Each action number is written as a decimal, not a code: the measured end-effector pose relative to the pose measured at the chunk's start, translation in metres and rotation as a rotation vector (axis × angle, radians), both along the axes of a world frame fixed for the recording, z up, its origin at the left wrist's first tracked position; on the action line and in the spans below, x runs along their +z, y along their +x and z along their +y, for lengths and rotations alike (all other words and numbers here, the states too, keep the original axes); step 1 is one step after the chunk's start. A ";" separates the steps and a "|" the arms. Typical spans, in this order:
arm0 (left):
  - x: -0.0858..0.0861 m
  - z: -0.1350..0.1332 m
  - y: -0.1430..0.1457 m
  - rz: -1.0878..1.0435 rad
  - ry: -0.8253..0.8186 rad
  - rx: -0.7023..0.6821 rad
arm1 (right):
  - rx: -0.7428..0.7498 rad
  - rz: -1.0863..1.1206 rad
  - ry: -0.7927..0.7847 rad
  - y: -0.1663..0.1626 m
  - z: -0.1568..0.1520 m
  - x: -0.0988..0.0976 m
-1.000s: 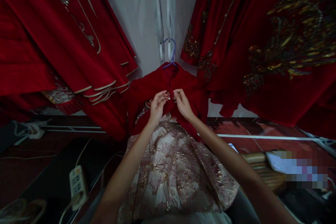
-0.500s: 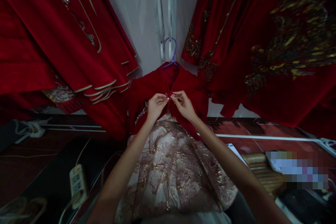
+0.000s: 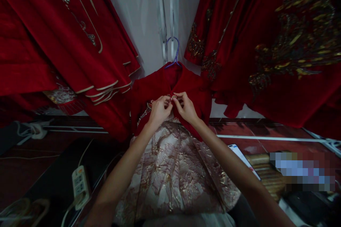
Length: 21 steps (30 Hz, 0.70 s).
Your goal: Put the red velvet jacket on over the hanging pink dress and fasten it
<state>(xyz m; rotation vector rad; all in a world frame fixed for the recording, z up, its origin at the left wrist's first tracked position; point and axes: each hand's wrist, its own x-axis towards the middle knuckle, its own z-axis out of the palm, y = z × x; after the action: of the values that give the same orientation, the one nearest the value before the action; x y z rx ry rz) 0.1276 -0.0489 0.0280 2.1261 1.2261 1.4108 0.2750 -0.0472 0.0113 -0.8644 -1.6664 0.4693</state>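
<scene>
Pearly, gold-toned beaded piece (image 3: pixel 174 97), small, at the front edges of a red collared cloth jacket (image 3: pixel 149 87); both hands meet on it. Right hand (image 3: pixel 187 108): thumb and forefinger pinched on the beads. Left hand (image 3: pixel 158 111): fingers curled in from the other side, reads as closed on the same piece, contact too small to confirm. Probably a two-sided hold because cloth this loose gives no backing; each hand steadies its own edge.

Jacket is dead centre, hung on a thin purple-blue hanger (image 3: pixel 176 52) below pale vertical strips (image 3: pixel 172 14). Guess: hung front-out so neither hand carries weight. Collar gapes in a V above the hands.

Below: pale pink brocade skirt with metallic floral relief (image 3: pixel 170 166), falling between the forearms.

Further out, left: red garments with pale-piped hems (image 3: pixel 106 67). Right: red garments with gold embroidery (image 3: pixel 287 99). Both flank the jacket, leaving its front reachable.

Lower left: white multi-socket power strip (image 3: pixel 80 186) on a black flat surface (image 3: pixel 53 173), cable attached. Lower right: white-screened phone (image 3: pixel 244 160) beside brown slatted wood (image 3: pixel 266 173), likely parked clear of the cloth.
</scene>
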 end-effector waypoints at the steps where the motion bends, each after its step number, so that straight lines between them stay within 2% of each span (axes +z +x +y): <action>1: 0.001 -0.002 0.000 0.017 0.031 -0.001 | -0.014 -0.020 0.015 0.000 0.000 0.002; 7: 0.009 -0.003 -0.003 0.111 0.065 -0.069 | -0.006 -0.027 0.035 0.005 0.001 0.008; 13: 0.012 0.002 -0.005 0.190 0.032 -0.056 | 0.074 0.000 -0.036 0.013 -0.001 0.008; 21: 0.013 0.005 -0.007 0.251 0.131 -0.057 | 0.092 0.009 -0.087 0.015 0.006 0.015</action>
<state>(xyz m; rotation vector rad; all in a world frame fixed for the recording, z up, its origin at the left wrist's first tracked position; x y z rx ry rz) 0.1210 -0.0439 0.0409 2.4683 1.1754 1.2614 0.2903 -0.0410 0.0258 -0.8499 -1.6934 0.6118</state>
